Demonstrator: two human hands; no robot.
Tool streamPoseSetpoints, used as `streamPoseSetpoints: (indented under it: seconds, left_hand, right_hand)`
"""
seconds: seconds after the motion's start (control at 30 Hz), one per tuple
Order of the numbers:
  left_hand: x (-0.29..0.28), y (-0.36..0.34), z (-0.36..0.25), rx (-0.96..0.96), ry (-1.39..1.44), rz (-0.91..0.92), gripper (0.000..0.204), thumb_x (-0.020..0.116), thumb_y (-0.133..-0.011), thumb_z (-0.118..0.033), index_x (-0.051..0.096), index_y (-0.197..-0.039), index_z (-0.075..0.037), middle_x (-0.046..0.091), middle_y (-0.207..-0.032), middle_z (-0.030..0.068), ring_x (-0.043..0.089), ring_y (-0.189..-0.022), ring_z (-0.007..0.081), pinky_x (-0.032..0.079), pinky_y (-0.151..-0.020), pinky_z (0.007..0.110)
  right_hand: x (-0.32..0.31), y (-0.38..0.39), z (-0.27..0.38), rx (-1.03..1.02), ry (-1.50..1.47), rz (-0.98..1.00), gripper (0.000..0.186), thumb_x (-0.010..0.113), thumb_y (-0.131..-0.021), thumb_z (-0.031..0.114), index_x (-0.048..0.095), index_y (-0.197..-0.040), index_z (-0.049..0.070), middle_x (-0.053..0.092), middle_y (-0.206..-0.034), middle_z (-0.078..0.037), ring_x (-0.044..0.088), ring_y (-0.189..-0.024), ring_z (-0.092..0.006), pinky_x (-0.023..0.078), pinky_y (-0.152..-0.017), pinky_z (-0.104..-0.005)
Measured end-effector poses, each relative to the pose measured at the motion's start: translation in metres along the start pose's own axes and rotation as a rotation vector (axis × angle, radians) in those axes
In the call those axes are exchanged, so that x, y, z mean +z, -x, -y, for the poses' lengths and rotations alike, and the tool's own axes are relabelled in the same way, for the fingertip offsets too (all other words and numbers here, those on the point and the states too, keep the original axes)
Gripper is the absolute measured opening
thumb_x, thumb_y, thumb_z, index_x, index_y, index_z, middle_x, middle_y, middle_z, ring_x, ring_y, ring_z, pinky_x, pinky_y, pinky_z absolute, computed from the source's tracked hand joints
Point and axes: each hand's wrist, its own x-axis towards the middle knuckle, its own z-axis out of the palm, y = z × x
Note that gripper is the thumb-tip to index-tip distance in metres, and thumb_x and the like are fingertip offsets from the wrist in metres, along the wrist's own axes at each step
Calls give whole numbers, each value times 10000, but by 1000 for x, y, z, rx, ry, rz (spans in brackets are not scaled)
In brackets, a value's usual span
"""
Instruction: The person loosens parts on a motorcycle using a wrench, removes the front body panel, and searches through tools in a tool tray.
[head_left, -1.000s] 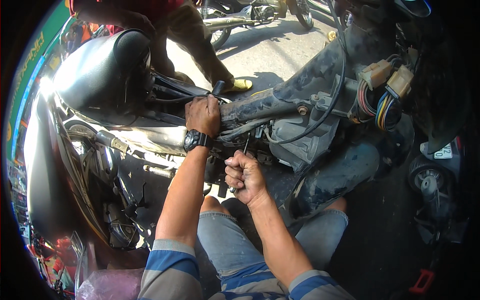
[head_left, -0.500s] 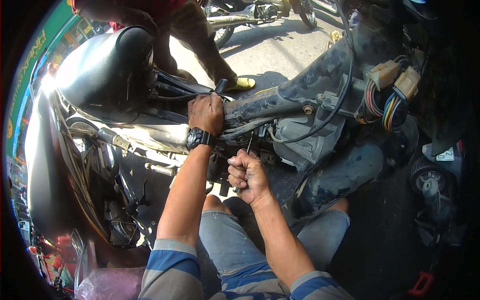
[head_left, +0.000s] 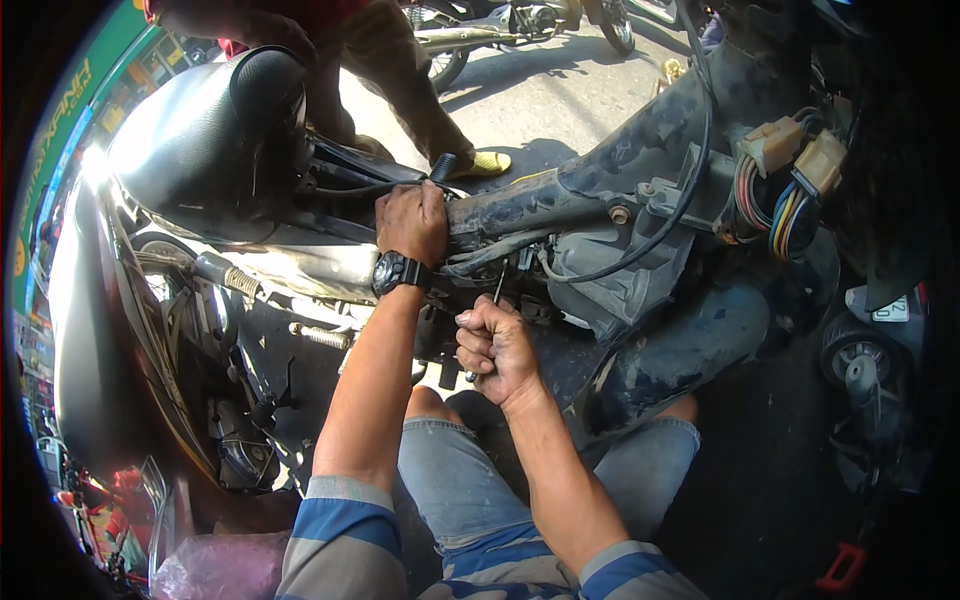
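My left hand [head_left: 411, 220], with a black watch on its wrist, grips the dirty frame tube [head_left: 510, 210] of a partly stripped motorbike, beside a black ribbed rubber peg [head_left: 443, 168]. Below it, my right hand [head_left: 492, 352] is closed round a thin metal tool [head_left: 499, 290], probably a screwdriver, whose shaft points up into hoses and parts [head_left: 520, 258] under the tube; its tip is hard to make out. A grey plastic housing [head_left: 610, 275] lies right of that. Further right hang two wire connectors [head_left: 770, 145] with coloured wires [head_left: 780, 220].
The bike's seat [head_left: 205, 130] is upper left. Behind it stands another person [head_left: 400, 90] in a yellow shoe [head_left: 487, 163]. Other motorbikes [head_left: 510, 25] stand at the back, another [head_left: 95, 330] close at left, another [head_left: 860, 370] at right. A pink plastic bag [head_left: 215, 568] is bottom left.
The whole view has shifted slightly, so the bike and both hands appear a little further right than a second ago. My hands keep nearly the same grip and place on the bike.
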Motion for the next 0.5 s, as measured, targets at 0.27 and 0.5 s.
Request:
streamPoseSetpoints:
  seconds: [0.27, 0.5]
  left_hand:
    - [5, 2, 3, 71, -50, 1, 409, 380, -1016, -217, 673, -806, -24, 707, -890, 185, 630, -921, 371, 441, -872, 475]
    - [3, 2, -6, 21, -12, 30, 420, 369, -1021, -222, 673, -807, -27, 713, -910, 183, 630, -934, 370, 440, -878, 472]
  right_hand:
    - [1, 3, 3, 3, 40, -36, 415, 541, -857, -28, 306, -598, 196, 238, -547, 79, 217, -385, -47, 191, -339, -219]
    - [-4, 4, 4, -6, 36, -27, 407, 543, -854, -24, 310, -599, 190, 250, -549, 77, 222, -385, -47, 197, -341, -219]
